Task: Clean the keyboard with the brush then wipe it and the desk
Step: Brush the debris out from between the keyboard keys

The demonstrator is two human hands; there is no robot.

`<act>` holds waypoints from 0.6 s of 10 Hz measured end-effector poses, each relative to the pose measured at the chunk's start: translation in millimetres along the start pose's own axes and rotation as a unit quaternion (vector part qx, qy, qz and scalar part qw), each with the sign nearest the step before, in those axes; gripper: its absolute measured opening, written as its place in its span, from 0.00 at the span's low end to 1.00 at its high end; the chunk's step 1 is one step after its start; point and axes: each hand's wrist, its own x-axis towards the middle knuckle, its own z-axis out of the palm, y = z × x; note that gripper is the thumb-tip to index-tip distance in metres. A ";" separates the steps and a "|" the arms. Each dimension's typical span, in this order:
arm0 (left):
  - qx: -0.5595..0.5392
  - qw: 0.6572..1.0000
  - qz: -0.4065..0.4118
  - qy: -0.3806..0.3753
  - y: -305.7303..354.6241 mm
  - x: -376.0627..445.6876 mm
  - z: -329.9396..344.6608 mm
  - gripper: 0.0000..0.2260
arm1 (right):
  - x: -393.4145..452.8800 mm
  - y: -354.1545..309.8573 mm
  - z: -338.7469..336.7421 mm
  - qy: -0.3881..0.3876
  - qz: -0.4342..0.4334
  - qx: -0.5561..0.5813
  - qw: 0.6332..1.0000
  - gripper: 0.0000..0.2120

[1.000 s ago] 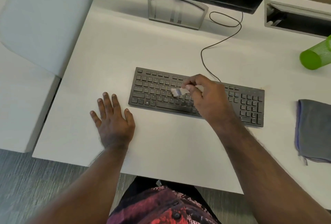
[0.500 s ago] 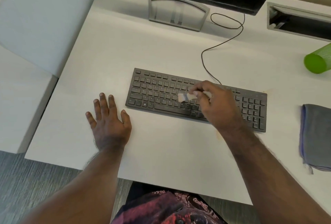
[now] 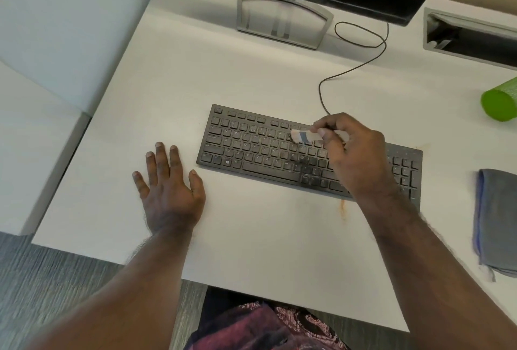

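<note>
A flat black plastic keyboard [image 3: 279, 151] lies on the white rectangular desk [image 3: 251, 238]; its long axis runs from about nine o'clock to about four o'clock, so the number-pad end sits lower in the view than the escape-key end; its thin black cable [image 3: 361, 66] leaves the back edge and loops toward twelve o'clock, near the grey monitor stand [image 3: 282, 18].

The right hand [image 3: 352, 154] hovers over the right-middle keys, fingers curled and pinched round a small white brush with a blue-grey band [image 3: 303, 136]; the brush lies nearly level, its long axis close to the keyboard's, its pale bristle end pointing to nine o'clock over the upper key rows; whether the bristles touch the keys cannot be told.

The left hand [image 3: 167, 184] rests flat on the desk, palm down, fingers spread and holding nothing, just beside the keyboard's left end at about eight o'clock from it.

A folded grey cloth [image 3: 498, 224] lies at three o'clock, apart from the keyboard; a green cylindrical bottle [image 3: 500, 101] lies on its side at two o'clock; a small orange-brown stain [image 3: 342, 210] marks the desk just below the keyboard's front edge.
</note>
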 end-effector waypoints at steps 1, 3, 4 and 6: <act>0.000 1.000 0.000 0.000 -0.8 0.2 -0.5 0.33 | -3.4 -7.3 5.1 -0.062 -0.022 -0.004 0.998 0.07; 0.003 1.000 -0.001 -0.008 0.1 0.8 -1.4 0.33 | 10.8 -2.1 5.3 -0.016 -0.020 -0.030 0.999 0.08; 0.003 1.000 -0.002 -0.007 0.4 0.8 -1.4 0.33 | 16.9 0.2 1.4 0.016 0.001 0.009 1.000 0.08; -0.003 1.000 0.000 0.001 -0.2 0.5 -0.2 0.33 | 12.7 6.5 3.4 -0.004 0.009 -0.029 1.000 0.07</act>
